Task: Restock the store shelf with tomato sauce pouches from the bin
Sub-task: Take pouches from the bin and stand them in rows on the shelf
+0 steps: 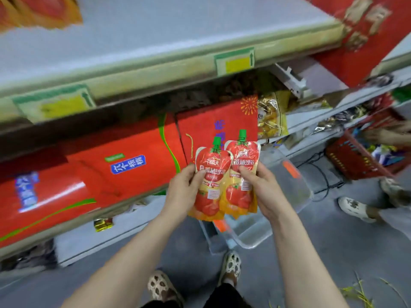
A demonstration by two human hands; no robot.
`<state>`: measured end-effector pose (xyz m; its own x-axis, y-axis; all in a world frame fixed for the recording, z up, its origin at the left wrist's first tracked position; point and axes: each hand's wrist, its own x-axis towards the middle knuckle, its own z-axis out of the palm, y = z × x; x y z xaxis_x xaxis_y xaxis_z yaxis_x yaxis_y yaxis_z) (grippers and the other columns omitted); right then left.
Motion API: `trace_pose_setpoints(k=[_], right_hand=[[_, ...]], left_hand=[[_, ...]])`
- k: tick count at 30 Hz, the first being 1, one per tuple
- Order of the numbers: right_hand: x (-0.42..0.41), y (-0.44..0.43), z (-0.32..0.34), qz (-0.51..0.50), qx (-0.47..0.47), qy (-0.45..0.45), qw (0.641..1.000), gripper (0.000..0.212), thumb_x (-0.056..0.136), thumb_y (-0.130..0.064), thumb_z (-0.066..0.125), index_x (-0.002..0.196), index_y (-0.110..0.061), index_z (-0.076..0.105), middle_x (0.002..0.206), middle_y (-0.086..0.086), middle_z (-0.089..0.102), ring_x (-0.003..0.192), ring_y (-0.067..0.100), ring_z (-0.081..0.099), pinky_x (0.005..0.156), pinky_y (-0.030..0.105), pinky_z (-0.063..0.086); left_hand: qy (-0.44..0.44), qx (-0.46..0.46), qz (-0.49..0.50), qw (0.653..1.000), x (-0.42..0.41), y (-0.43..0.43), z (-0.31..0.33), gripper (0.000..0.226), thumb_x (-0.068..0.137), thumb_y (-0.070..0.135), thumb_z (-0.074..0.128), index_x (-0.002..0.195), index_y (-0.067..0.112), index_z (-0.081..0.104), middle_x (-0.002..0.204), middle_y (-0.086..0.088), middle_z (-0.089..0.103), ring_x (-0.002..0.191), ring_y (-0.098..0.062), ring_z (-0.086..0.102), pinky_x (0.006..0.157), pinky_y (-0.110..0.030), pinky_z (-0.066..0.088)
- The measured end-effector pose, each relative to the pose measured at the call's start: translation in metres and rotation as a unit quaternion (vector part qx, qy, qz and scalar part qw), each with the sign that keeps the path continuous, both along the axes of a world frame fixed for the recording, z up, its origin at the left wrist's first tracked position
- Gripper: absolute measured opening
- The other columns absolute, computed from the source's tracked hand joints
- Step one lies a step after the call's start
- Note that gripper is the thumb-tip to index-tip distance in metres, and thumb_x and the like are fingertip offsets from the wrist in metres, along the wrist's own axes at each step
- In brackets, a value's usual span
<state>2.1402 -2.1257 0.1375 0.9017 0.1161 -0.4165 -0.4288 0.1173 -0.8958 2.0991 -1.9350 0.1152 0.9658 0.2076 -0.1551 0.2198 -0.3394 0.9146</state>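
Hands, left point(183, 192) and right point(263, 190), tight around two pouches point(212, 161); clear bin point(295, 187) beneath, red cartons point(124, 172) behind.

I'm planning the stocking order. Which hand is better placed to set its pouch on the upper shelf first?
Probably the left. The left hand grips the left pouch on the side nearer the upper shelf; the right hand, gripping the right pouch, would have to cross over it.

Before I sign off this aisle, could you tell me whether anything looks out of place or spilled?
A small gold foil packet lies alone on the ledge under the red boxes, and green plant scraps litter the floor at lower right. Both tomato sauce pouches look undamaged.
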Motion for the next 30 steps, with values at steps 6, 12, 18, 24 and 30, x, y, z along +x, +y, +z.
trace_pose_setpoints(k=[6, 12, 18, 24, 30], right_hand=[[-0.011, 0.066, 0.075, 0.022, 0.006, -0.12, 0.993, 0.028, 0.095, -0.015, 0.061, 0.122, -0.012, 0.056, 0.111, 0.009, 0.073, 0.098, 0.025, 0.071, 0.081, 0.041, 0.059], [-0.006, 0.123, 0.151, 0.053, 0.017, -0.215, 0.975, 0.024, 0.096, -0.02, 0.059, 0.118, -0.011, 0.059, 0.101, 0.007, 0.076, 0.085, 0.021, 0.073, 0.071, 0.038, 0.059], [0.03, 0.173, 0.228, 0.079, 0.021, -0.33, 0.94, 0.013, 0.093, -0.01, 0.063, 0.106, -0.006, 0.061, 0.088, 0.004, 0.072, 0.076, 0.013, 0.069, 0.07, 0.028, 0.058], [0.106, 0.218, 0.268, 0.081, -0.032, -0.38, 0.921, 0.008, 0.089, -0.011, 0.069, 0.095, -0.015, 0.066, 0.083, -0.002, 0.069, 0.069, 0.002, 0.067, 0.061, 0.017, 0.052], [0.209, 0.258, 0.257, 0.094, -0.042, -0.294, 0.95, 0.008, 0.093, -0.014, 0.065, 0.096, -0.02, 0.06, 0.088, -0.002, 0.064, 0.074, 0.006, 0.065, 0.06, 0.021, 0.051]], left_hand=[[-0.077, -0.057, 0.043, 0.995, -0.024, 0.073, 0.086, 0.009, 0.094, 0.024, 0.06, 0.086, 0.021, 0.061, 0.076, 0.004, 0.075, 0.072, -0.01, 0.071, 0.069, -0.038, 0.056], [-0.183, -0.083, 0.088, 0.976, -0.039, 0.136, 0.17, 0.012, 0.096, 0.024, 0.057, 0.1, 0.014, 0.062, 0.086, -0.004, 0.076, 0.081, -0.018, 0.074, 0.079, -0.043, 0.058], [-0.262, -0.085, 0.166, 0.947, -0.027, 0.188, 0.226, 0.012, 0.096, 0.026, 0.057, 0.092, 0.015, 0.059, 0.082, -0.005, 0.076, 0.081, -0.019, 0.073, 0.079, -0.048, 0.058], [-0.305, -0.051, 0.223, 0.925, 0.009, 0.233, 0.248, 0.012, 0.092, 0.035, 0.058, 0.084, 0.026, 0.059, 0.089, -0.003, 0.075, 0.09, -0.021, 0.072, 0.085, -0.053, 0.055], [-0.286, -0.016, 0.255, 0.923, 0.057, 0.253, 0.251, 0.02, 0.095, 0.031, 0.057, 0.085, 0.014, 0.058, 0.08, -0.005, 0.074, 0.085, -0.022, 0.071, 0.081, -0.053, 0.056]])
